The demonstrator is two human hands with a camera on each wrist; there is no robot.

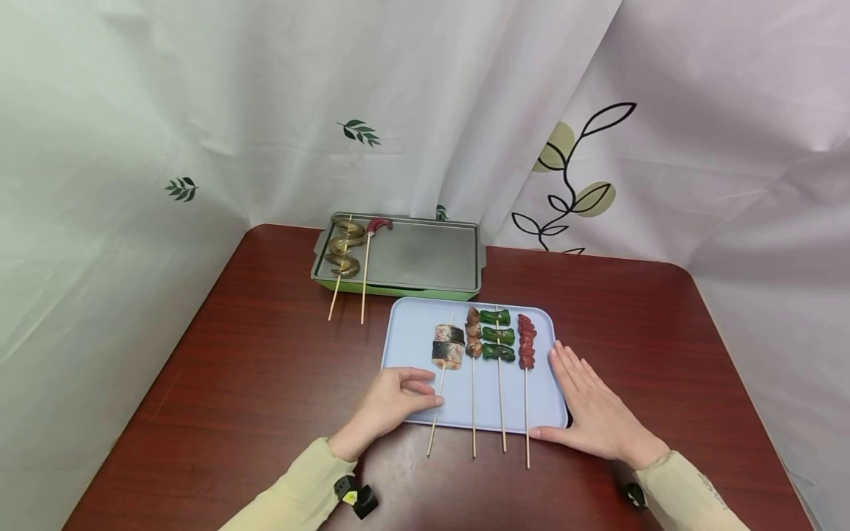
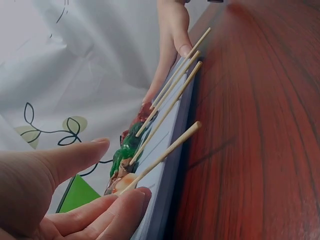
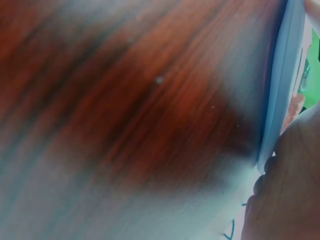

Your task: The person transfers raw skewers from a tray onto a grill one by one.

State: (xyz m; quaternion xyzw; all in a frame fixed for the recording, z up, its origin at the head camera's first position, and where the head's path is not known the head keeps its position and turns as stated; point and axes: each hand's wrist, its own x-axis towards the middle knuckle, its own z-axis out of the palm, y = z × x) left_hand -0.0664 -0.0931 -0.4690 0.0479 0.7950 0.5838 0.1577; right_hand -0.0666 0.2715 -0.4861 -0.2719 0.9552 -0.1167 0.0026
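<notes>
On the light-blue tray (image 1: pixel 412 332) lie several skewers side by side. The leftmost carries fish pieces (image 1: pixel 448 348) with dark skin; then come one with brown chunks (image 1: pixel 474 332), one with green peppers (image 1: pixel 498 335) and one with red meat (image 1: pixel 526 343). My left hand (image 1: pixel 392 398) is at the fish skewer's stick (image 2: pixel 170 151), its thumb spread away from the fingers. In the left wrist view the fingertips (image 2: pixel 142 197) are beside that stick, contact unclear. Along the tray's right edge my right hand (image 1: pixel 598 413) rests with straight fingers, its thumb at the near corner.
Behind the tray stands a green grill with a grey pan (image 1: pixel 425 254). A shrimp skewer (image 1: pixel 344 247) and a skewer with a red curled piece (image 1: pixel 379 224) lie at its left, sticks over the front edge. White curtains (image 1: pixel 299 110) enclose the dark red table (image 1: pixel 265 369).
</notes>
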